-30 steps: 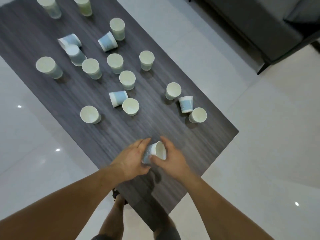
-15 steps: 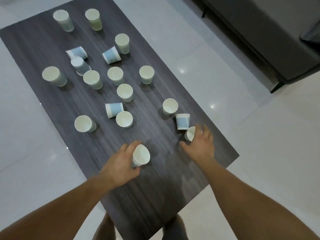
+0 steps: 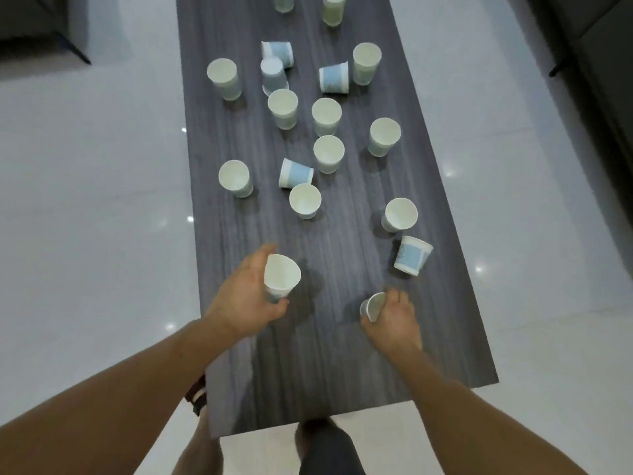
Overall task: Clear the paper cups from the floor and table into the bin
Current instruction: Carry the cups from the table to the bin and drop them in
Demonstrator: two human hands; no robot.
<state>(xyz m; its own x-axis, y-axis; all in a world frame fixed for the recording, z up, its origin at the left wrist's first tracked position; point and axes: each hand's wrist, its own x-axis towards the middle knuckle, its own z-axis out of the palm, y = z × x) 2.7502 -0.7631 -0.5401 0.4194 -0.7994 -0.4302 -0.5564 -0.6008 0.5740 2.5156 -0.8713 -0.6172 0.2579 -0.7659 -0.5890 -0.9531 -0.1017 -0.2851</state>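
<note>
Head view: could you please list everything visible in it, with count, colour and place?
Table: one, dark grey woodgrain, centre.
Loose cups: sixteen, white inside, pale blue outside, on the table; most upright, some tipped.
Left-hand cup: one, white inside, above the table's near end.
Right-hand cup: one, white, same end.
Floor: one, glossy white tiles, around the table.
Furniture: two pieces, dark, upper corners.
Left hand: one, grips the left-hand cup.
Right hand: one, fingers curl round the right-hand cup.
Legs: two, bottom edge.
</note>
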